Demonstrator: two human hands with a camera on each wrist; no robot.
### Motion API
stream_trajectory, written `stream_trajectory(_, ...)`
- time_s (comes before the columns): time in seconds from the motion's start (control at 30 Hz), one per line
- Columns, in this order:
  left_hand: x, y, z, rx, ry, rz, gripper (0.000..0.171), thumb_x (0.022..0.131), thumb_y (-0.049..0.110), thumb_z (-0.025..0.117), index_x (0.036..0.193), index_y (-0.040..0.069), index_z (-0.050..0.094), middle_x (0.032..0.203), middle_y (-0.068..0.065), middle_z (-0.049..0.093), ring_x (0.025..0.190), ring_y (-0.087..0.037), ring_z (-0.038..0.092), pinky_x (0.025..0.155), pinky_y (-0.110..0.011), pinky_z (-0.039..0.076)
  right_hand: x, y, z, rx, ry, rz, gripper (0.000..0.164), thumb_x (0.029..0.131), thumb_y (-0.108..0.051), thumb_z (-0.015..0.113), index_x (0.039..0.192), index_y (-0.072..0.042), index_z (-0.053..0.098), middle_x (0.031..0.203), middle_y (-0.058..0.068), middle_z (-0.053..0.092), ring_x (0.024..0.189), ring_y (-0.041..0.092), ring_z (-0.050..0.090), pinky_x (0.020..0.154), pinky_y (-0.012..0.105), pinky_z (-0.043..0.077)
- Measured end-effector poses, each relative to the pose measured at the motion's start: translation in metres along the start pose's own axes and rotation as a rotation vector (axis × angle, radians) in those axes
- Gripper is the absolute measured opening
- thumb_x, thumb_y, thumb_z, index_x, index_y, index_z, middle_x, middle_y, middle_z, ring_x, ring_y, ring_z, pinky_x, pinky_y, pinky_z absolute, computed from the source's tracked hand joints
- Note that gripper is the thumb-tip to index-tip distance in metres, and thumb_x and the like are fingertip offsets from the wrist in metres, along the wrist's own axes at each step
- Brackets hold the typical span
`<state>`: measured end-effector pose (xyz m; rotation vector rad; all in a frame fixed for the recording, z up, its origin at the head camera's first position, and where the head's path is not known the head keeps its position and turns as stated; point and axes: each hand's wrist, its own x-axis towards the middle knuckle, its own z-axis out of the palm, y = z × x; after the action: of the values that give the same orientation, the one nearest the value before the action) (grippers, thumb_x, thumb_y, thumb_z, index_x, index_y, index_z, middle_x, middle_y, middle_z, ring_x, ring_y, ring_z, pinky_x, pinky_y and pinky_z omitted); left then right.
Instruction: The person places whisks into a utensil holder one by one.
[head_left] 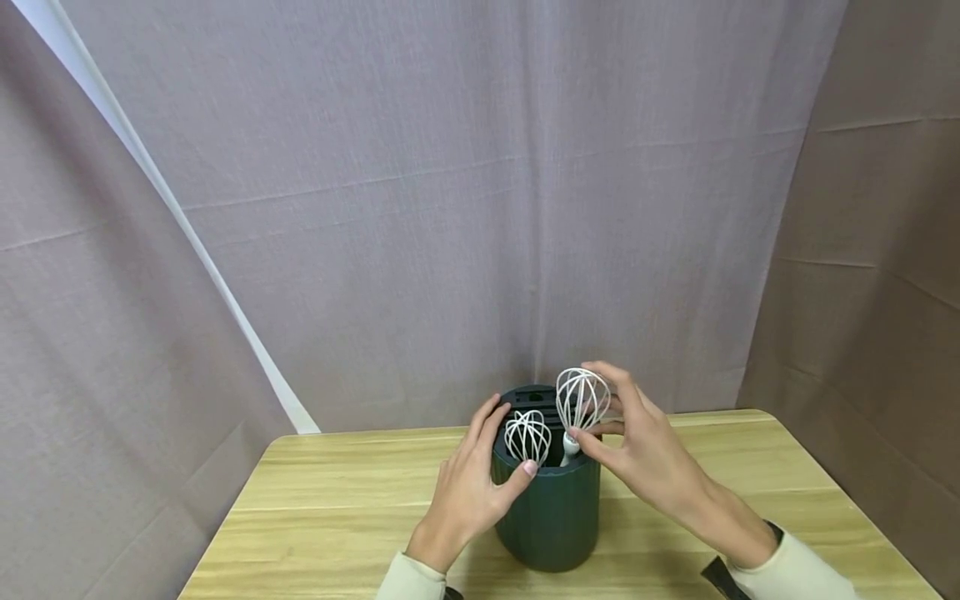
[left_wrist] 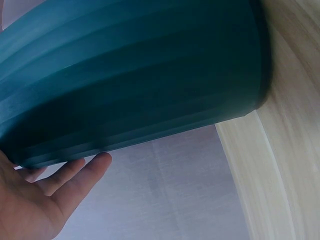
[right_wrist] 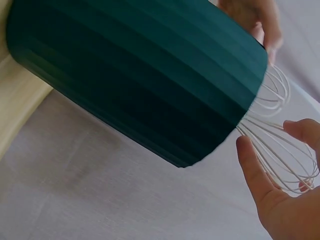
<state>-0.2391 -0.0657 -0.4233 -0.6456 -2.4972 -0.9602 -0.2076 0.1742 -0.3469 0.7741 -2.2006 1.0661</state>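
Note:
A dark green ribbed utensil holder [head_left: 547, 521] stands upright on the table; its side fills much of both wrist views. Two whisks with white wire heads rise from its mouth. My right hand [head_left: 648, 454] holds the taller whisk [head_left: 582, 396], thumb by its neck and fingers about the wires; its lower end is inside the holder. The shorter whisk [head_left: 527, 435] stands at the front left of the mouth. Along the holder's left side lies my left hand [head_left: 472, 487], fairly straight fingers [left_wrist: 80, 187] touching it, thumb at the front rim beside the shorter whisk.
The light wooden table [head_left: 337, 517] has rounded back corners. Grey-mauve curtains [head_left: 420, 250] hang close behind it and on both sides, with a pale gap [head_left: 225, 283] at the left. Dark slots [head_left: 534, 397] show in the back of the holder's top.

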Motion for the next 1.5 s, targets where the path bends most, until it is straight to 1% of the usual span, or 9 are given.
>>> stream_trajectory(0.23, 0.0, -0.001, 0.0, -0.001, -0.004, 0.002, 0.081, 0.096, 0.067, 0.058, 0.163, 0.025, 0.039, 0.171, 0.016, 0.026, 0.138, -0.028, 0.057, 0.087, -0.061, 0.056, -0.007, 0.007, 0.008, -0.093, -0.019, -0.017, 0.081, 0.079, 0.004, 0.09, 0.145, 0.0, 0.044, 0.135, 0.019, 0.058, 0.107, 0.032, 0.07, 0.083, 0.036, 0.063)
stream_trajectory(0.4, -0.001, -0.001, 0.0, -0.01, -0.014, -0.004, 0.082, 0.096, 0.068, 0.057, 0.164, 0.026, 0.039, 0.172, 0.016, 0.025, 0.139, -0.029, 0.056, 0.089, -0.063, 0.055, -0.011, 0.012, 0.013, -0.157, -0.017, -0.052, 0.076, 0.077, -0.003, 0.093, 0.14, 0.001, 0.05, 0.134, 0.016, 0.06, 0.107, 0.028, 0.07, 0.085, 0.036, 0.063)
stream_trajectory(0.67, -0.002, 0.0, -0.001, -0.016, -0.02, -0.008, 0.081, 0.096, 0.068, 0.057, 0.164, 0.027, 0.038, 0.172, 0.017, 0.024, 0.139, -0.029, 0.056, 0.089, -0.064, 0.054, -0.014, 0.013, 0.018, -0.222, -0.02, -0.092, 0.067, 0.076, -0.008, 0.095, 0.132, -0.002, 0.058, 0.119, 0.007, 0.067, 0.096, 0.018, 0.069, 0.079, 0.04, 0.061)
stream_trajectory(0.9, -0.003, 0.001, -0.001, -0.014, -0.022, -0.007, 0.081, 0.097, 0.068, 0.056, 0.164, 0.026, 0.038, 0.172, 0.016, 0.023, 0.138, -0.029, 0.056, 0.089, -0.063, 0.055, -0.016, 0.011, 0.02, -0.254, -0.049, -0.07, 0.055, 0.084, -0.014, 0.089, 0.131, -0.003, 0.061, 0.124, 0.008, 0.069, 0.113, 0.028, 0.071, 0.093, 0.047, 0.059)
stream_trajectory(1.07, -0.002, 0.0, -0.001, -0.025, -0.029, -0.005, 0.081, 0.097, 0.069, 0.056, 0.164, 0.027, 0.038, 0.172, 0.017, 0.023, 0.138, -0.03, 0.056, 0.09, -0.062, 0.056, -0.021, 0.013, 0.022, -0.248, -0.07, -0.013, 0.058, 0.091, -0.02, 0.085, 0.14, -0.005, 0.057, 0.136, 0.009, 0.064, 0.126, 0.031, 0.064, 0.101, 0.053, 0.054)
stream_trajectory(1.23, -0.001, -0.002, 0.004, -0.073, -0.012, -0.013, 0.083, 0.096, 0.067, 0.059, 0.165, 0.029, 0.034, 0.173, 0.013, 0.024, 0.137, -0.032, 0.057, 0.091, -0.063, 0.055, -0.029, 0.018, 0.023, -0.173, -0.084, 0.1, 0.075, 0.094, -0.028, 0.083, 0.156, -0.012, 0.043, 0.152, 0.01, 0.05, 0.138, 0.035, 0.051, 0.108, 0.062, 0.046)
stream_trajectory(1.33, -0.005, -0.003, 0.009, -0.126, 0.008, -0.076, 0.093, 0.093, 0.067, 0.065, 0.169, 0.034, 0.021, 0.172, 0.005, 0.029, 0.138, -0.036, 0.056, 0.095, -0.066, 0.053, -0.038, 0.024, 0.026, -0.072, -0.075, 0.198, 0.09, 0.092, -0.03, 0.085, 0.162, -0.016, 0.032, 0.159, 0.014, 0.039, 0.144, 0.042, 0.043, 0.108, 0.069, 0.042)
stream_trajectory(1.43, -0.014, -0.004, 0.016, -0.186, 0.01, -0.182, 0.112, 0.085, 0.069, 0.074, 0.17, 0.037, 0.008, 0.168, -0.007, 0.038, 0.139, -0.039, 0.054, 0.1, -0.068, 0.05, -0.051, 0.031, 0.034, 0.043, -0.073, 0.308, 0.108, 0.086, -0.03, 0.09, 0.166, -0.017, 0.02, 0.165, 0.02, 0.029, 0.146, 0.051, 0.037, 0.106, 0.073, 0.042)
stream_trajectory(1.5, -0.019, -0.006, 0.021, -0.22, 0.001, -0.235, 0.123, 0.078, 0.072, 0.08, 0.17, 0.039, 0.006, 0.166, -0.009, 0.042, 0.141, -0.039, 0.052, 0.104, -0.067, 0.048, -0.061, 0.037, 0.041, 0.137, -0.084, 0.379, 0.117, 0.082, -0.026, 0.093, 0.168, -0.017, 0.013, 0.166, 0.026, 0.023, 0.145, 0.058, 0.035, 0.104, 0.073, 0.044)
